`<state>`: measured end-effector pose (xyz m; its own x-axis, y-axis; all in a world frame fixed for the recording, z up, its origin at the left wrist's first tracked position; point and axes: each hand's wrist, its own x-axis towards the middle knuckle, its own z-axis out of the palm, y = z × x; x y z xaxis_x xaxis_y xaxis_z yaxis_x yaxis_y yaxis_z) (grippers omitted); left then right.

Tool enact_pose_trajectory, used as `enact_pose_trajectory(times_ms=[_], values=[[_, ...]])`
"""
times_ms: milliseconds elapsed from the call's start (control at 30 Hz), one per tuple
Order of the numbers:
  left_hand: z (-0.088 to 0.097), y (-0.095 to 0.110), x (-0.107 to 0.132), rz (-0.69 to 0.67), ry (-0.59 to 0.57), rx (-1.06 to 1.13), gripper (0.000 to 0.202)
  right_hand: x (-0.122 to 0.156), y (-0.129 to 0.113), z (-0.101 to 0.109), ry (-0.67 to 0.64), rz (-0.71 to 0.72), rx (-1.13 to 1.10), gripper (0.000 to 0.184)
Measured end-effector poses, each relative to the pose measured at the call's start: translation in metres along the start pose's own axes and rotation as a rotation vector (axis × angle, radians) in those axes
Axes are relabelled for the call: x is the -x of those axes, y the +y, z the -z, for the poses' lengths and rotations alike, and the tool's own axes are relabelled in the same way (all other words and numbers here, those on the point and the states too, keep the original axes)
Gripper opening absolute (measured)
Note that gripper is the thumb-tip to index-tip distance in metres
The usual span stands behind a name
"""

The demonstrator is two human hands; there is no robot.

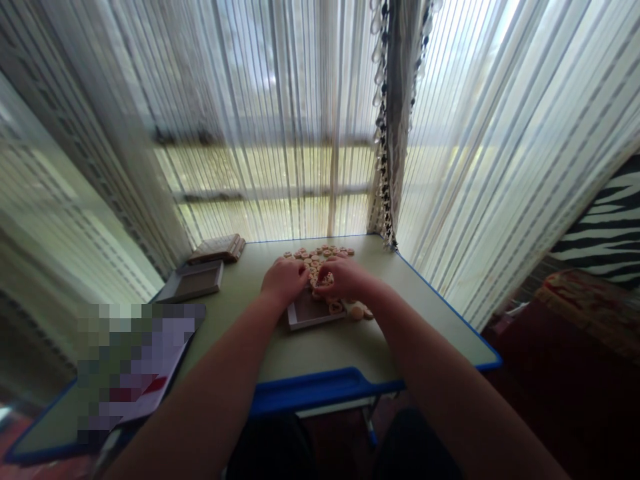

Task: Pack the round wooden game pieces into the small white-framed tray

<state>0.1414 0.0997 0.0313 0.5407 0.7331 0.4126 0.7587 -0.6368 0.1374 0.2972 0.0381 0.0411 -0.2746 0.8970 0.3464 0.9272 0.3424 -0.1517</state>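
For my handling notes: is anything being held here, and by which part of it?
It cannot be told. The right grip curls around small round pieces, but any hold is too small to make out; the left grip is likewise unclear.

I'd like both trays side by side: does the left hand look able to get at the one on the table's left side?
Probably yes: only tabletop shows between the left hand and that tray, whose open top faces up.
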Motion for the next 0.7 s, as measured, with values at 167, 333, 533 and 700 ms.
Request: enact_pose_trajectory(times_ms=[167, 333, 533, 700], values=[[0.0008, -0.0001, 0.0005, -0.016, 0.07, -0.012, 0.027, 0.0028, -0.0092, -0.0004, 0.032, 0.016, 0.113, 0.025], [0.0006, 0.0003, 0.0011, -0.049, 0.085, -0.021, 0.026, 0.004, -0.0097, -0.0031, -0.013, 0.058, 0.139, 0.024], [0.0013, 0.0022, 0.0008, -0.062, 0.112, -0.016, 0.024, 0.0028, -0.0109, -0.0047, -0.036, 0.048, 0.164, 0.026], [0.0007, 0.0004, 0.0004, -0.078, 0.125, -0.014, 0.021, 0.0033, -0.0127, -0.004, -0.06, 0.04, 0.2, 0.028]])
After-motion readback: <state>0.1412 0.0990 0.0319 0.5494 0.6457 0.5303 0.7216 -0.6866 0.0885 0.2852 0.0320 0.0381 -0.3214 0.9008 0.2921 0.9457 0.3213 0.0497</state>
